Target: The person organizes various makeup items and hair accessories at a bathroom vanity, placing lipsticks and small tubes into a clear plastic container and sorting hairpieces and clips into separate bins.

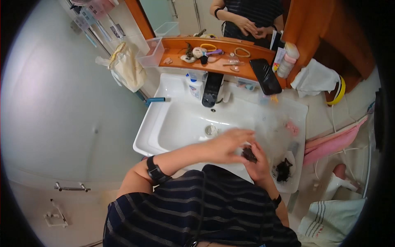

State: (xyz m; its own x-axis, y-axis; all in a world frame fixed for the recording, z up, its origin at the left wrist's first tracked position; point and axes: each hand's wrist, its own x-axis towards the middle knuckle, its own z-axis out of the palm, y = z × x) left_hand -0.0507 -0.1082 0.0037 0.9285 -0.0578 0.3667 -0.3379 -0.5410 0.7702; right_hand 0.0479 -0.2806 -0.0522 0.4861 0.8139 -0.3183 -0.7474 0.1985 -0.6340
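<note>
My right hand (259,162) holds a small dark brown object (249,154) in its palm and fingers, over the front right of the white ceramic washbasin (182,129). What the object is cannot be made out. My left hand (231,145), slightly blurred, reaches across from the left with its fingers apart. Its fingertips are close to those of my right hand, and its thumb is at the object's edge; whether it touches is unclear. To the right of my hands, a black bunched item (283,170) lies on a pale dish on the basin's side ledge (293,185).
A black faucet (213,89) and a white pump bottle (194,88) stand behind the bowl. Above, a wooden shelf (226,66) carries hair ties, small items and a black smartphone (265,76). A pink towel (336,142) hangs at right, near a hair dryer (336,182).
</note>
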